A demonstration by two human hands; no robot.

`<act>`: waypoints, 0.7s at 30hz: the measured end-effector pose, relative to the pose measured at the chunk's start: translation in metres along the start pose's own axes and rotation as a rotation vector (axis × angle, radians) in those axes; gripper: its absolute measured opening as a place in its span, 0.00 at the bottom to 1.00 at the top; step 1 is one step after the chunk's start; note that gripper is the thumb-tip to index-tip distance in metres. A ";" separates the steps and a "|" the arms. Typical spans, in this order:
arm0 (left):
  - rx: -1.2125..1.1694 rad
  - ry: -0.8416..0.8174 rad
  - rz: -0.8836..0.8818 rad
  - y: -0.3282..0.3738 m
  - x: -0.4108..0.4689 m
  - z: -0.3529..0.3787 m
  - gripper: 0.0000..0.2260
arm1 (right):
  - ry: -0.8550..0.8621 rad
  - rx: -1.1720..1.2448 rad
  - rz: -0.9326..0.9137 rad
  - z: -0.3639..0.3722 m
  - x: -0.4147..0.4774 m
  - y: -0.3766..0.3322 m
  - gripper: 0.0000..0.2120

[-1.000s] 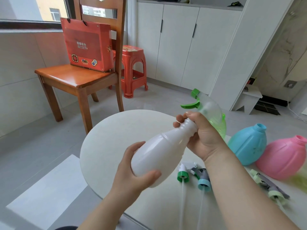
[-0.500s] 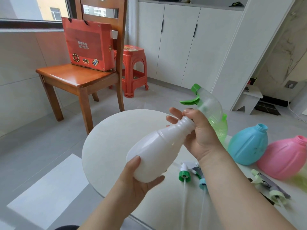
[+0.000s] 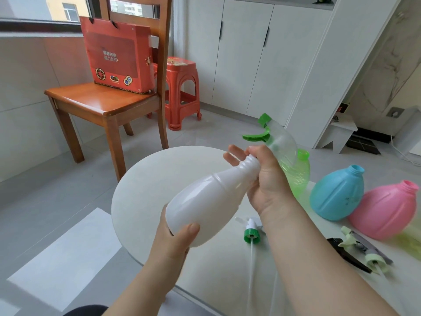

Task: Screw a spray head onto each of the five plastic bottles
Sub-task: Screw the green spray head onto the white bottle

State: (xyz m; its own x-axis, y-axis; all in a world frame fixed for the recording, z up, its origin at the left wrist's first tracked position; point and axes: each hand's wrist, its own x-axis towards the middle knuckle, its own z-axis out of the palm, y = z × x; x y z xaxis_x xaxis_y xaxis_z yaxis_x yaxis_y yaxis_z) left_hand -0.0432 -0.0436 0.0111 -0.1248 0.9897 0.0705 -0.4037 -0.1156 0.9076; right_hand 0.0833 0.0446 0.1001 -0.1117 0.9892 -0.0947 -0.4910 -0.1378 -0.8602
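I hold a white bottle (image 3: 205, 201) slanted over the round table (image 3: 145, 190), its neck pointing up and right. My left hand (image 3: 173, 245) cups its base. My right hand (image 3: 268, 181) wraps the threaded neck, with two fingers sticking out past it. Behind that hand stands a green bottle (image 3: 301, 176) with a clear, green-triggered spray head (image 3: 278, 137) on top. A blue bottle (image 3: 337, 192) and a pink bottle (image 3: 385, 210), both without heads, lie at the right. Loose on the table are a green-collared spray head (image 3: 251, 233) and a pale green spray head (image 3: 364, 249).
A yellow-green bottle (image 3: 410, 240) shows blurred at the right edge. Beyond the table stand a wooden chair (image 3: 100, 106) bearing a red box (image 3: 116, 53) and a red plastic stool (image 3: 182, 87). White cabinets line the back wall.
My left hand slid from the bottle's side down to its base. My right hand loosened on the neck, so the threads now show. My right forearm now covers the blue-collared head.
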 end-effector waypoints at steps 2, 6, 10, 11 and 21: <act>0.092 0.006 0.001 0.003 0.006 -0.007 0.44 | 0.007 -0.065 0.049 -0.002 0.002 0.001 0.08; 0.261 -0.010 -0.002 0.003 0.006 -0.015 0.41 | 0.061 -0.143 0.015 -0.006 0.004 0.001 0.05; 0.769 0.080 0.268 -0.003 -0.001 -0.013 0.41 | 0.149 -0.276 -0.190 0.000 0.003 0.009 0.05; 0.848 0.082 0.316 -0.007 -0.001 -0.011 0.43 | 0.170 -0.316 -0.233 0.003 0.003 0.014 0.06; 0.867 0.277 0.064 -0.027 0.030 0.003 0.46 | -0.031 -0.478 -0.219 0.031 -0.005 0.051 0.16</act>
State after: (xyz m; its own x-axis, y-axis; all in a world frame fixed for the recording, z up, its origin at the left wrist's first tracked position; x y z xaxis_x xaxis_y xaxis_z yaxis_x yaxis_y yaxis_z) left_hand -0.0332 -0.0107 -0.0103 -0.3821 0.9148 0.1312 0.4204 0.0456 0.9062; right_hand 0.0315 0.0306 0.0722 -0.0800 0.9893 0.1217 -0.0573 0.1173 -0.9914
